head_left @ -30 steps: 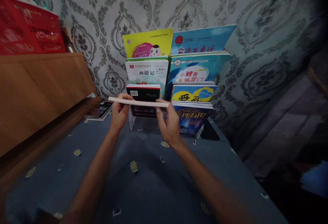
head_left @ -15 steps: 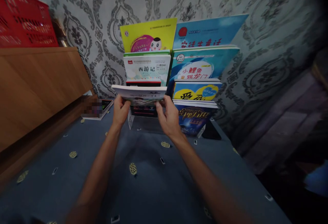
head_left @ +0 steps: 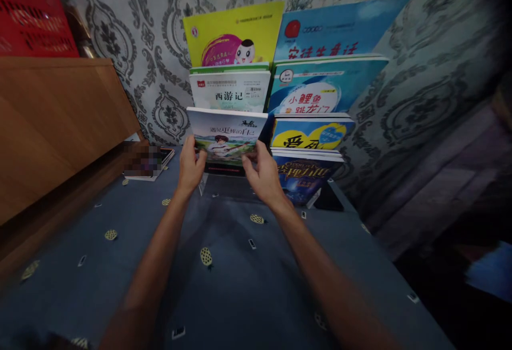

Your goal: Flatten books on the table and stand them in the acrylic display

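Observation:
Both of my hands grip one book (head_left: 226,137) by its lower corners, my left hand (head_left: 191,165) at the left one and my right hand (head_left: 260,176) at the right one. Its cover, with a figure on a green field, faces me and stands nearly upright. The book is at the front left of a tiered clear book stand (head_left: 224,185). Behind it rise a white book (head_left: 230,93) and a yellow book (head_left: 234,35). The stand's right column holds several blue books (head_left: 316,94), the lowest a dark blue one (head_left: 304,175).
The stand sits on a blue patterned cloth (head_left: 224,264) against a grey damask wall (head_left: 128,30). A wooden cabinet (head_left: 52,120) with a red crate (head_left: 28,16) on it stands at the left. More books (head_left: 150,160) lie flat beside the cabinet.
The book was held flat and edge-on; it has been tilted up until its cover faces me, and has moved back against the stand, hiding the black book there.

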The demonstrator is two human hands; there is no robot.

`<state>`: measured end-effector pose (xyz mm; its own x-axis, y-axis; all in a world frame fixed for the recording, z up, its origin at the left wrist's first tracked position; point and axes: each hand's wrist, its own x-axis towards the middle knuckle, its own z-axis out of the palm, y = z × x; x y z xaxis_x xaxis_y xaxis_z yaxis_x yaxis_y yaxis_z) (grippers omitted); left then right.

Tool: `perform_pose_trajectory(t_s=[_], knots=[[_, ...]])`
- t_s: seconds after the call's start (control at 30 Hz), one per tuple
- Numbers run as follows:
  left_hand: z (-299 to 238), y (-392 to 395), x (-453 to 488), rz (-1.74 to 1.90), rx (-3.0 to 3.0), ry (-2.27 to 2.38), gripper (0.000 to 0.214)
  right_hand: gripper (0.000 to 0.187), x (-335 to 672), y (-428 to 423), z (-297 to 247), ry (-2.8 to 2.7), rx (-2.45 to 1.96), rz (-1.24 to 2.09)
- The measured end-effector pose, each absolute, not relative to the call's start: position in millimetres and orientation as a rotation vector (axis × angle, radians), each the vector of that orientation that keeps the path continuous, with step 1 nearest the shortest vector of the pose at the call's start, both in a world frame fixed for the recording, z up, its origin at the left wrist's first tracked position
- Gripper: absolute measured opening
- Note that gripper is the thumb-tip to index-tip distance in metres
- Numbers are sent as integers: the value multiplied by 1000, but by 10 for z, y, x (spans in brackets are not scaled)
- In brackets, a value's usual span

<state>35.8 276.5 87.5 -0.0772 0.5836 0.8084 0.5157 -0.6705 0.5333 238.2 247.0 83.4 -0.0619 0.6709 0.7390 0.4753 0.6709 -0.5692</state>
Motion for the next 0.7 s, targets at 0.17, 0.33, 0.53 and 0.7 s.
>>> perform_pose_trajectory(t_s=[0.17,0.33,0.53,0.7], knots=[[838,2806,341,1857,2150,1314,16,37,2379,2492,824,-1717,-945,212],[804,2873,302,1833,2211,1319,14,38,2379,2512,789,-1709,-986,187],[798,2888,267,1785,2224,1303,10,51,2373,2554,730,-1704,-1029,174],[810,2874,274,1829,2159,1307,31,57,2372,2562,721,-1715,-1018,166]])
